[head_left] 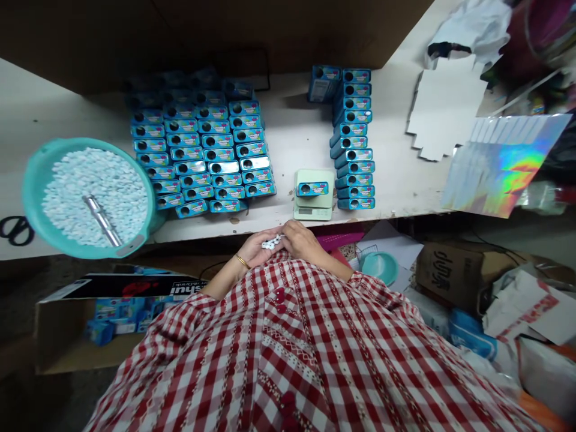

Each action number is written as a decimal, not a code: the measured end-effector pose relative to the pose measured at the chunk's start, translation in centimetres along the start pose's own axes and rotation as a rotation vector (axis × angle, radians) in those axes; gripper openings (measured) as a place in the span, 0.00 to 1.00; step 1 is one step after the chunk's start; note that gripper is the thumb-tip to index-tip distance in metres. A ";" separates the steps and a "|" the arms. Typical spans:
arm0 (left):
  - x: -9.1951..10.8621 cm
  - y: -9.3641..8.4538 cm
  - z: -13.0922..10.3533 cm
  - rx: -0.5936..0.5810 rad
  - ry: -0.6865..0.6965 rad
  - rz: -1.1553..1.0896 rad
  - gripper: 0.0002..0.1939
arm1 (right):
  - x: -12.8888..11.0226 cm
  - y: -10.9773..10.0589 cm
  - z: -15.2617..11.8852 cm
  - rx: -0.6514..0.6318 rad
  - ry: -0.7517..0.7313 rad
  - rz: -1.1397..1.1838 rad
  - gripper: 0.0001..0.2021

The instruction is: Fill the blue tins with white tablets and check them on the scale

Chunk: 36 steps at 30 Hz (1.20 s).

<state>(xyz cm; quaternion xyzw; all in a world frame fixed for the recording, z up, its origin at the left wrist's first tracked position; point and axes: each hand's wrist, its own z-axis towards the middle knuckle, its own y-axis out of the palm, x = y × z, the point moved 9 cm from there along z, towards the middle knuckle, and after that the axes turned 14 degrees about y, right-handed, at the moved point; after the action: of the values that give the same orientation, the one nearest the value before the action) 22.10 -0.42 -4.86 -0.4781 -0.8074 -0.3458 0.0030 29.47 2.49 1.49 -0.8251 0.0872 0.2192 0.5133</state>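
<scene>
Cupped in front of my chest, my left hand (pixel 257 248) holds a small heap of white candies (pixel 271 243) in its palm. My right hand (pixel 302 241) meets it from the other side, fingers bent and pressed together at the candies' edge; what is between those fingertips is hidden. Just beyond my hands, at the table's front edge, stands a pale green scale (pixel 314 212). On its plate rests one blue candy box (pixel 312 189) with a dark round hole in its top.
Rows of blue boxes (pixel 216 141) fill the left middle; another column (pixel 355 156) stands right of the scale. A turquoise tub (pixel 33 198) holds many candies and a metal scoop (pixel 102 221). Scissors (pixel 17 231) lie far left. A cardboard box (pixel 67 336) sits below the table.
</scene>
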 end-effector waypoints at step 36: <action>4.6 -8.5 -2.3 0.362 0.234 -0.199 0.20 | 11.3 -7.4 4.3 0.352 0.126 0.018 0.20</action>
<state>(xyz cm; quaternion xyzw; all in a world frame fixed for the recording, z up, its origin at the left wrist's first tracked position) 12.27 -0.77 -6.26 -0.3443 -0.8935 -0.2473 0.1480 41.05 10.64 0.74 -0.7340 0.1635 0.1528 0.6412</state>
